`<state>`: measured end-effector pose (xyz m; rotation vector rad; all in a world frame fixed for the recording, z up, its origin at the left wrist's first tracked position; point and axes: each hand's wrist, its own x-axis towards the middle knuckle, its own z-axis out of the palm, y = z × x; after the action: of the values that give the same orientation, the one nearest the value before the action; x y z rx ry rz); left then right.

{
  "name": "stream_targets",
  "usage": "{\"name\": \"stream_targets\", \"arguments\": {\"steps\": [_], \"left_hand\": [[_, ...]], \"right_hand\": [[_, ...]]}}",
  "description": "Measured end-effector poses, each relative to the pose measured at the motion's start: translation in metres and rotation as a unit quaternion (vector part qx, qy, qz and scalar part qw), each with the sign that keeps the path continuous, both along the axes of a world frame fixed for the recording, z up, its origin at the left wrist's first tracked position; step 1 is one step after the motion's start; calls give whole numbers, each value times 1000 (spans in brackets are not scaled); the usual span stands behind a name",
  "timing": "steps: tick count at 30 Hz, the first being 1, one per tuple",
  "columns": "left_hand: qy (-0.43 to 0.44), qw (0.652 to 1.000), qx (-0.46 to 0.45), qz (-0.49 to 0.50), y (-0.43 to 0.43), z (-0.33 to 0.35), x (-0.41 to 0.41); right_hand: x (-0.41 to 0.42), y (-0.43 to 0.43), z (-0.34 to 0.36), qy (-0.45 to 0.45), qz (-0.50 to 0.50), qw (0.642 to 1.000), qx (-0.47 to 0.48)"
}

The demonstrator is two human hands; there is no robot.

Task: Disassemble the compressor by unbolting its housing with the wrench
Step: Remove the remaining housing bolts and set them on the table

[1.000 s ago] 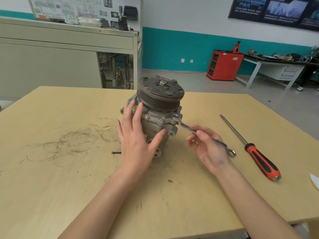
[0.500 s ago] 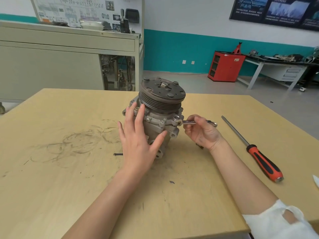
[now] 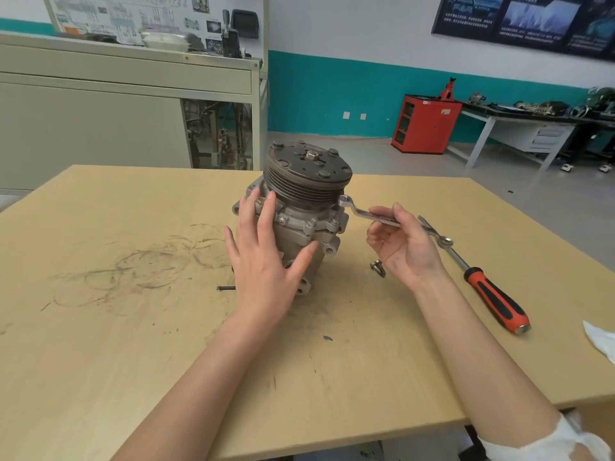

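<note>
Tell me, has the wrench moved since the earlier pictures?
Yes. The wrench pivoted at the compressor: its handle swung away from the person, and its free end now overlaps the screwdriver shaft.

Bare forearms [image 3: 199, 377], white sleeve [image 3: 549, 442] bunched above the right elbow.

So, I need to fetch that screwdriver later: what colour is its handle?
The long-shafted screwdriver's handle is orange-red with black inserts; head view.
</note>
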<state>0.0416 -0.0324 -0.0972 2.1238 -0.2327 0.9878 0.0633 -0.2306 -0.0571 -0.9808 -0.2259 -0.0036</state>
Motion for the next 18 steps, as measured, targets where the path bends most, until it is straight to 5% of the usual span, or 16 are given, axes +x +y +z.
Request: {"name": "stream_targets", "arguments": {"steps": [3,6,7,10,12,14,18], "left_hand": [[-1,1000,0,-2,0,-1,0],[-2,1000,-2,-1,-1,-1,1],[-5,1000,-2,0,-1,0,1],[-10,1000,-1,2,-1,-1,1],[-9,1000,-3,1,-1,-2,1],[-8,1000,-6,0,-1,-3,2],[-10,1000,-9,4,-3,-2,1]], "right_hand": [[-23,2,16,-96,-130,979,-126],[-52,17,24,-205,-283,897,-270],[-61,24,24,-261,-342,847,-314],[-71,46,18,-427,-476,617,-458],[-71,58,13,-453,-517,498,-528],[-72,65,9,-436,-533,450,-569],[-75,78,-1,-420,-524,424,-608]]}}
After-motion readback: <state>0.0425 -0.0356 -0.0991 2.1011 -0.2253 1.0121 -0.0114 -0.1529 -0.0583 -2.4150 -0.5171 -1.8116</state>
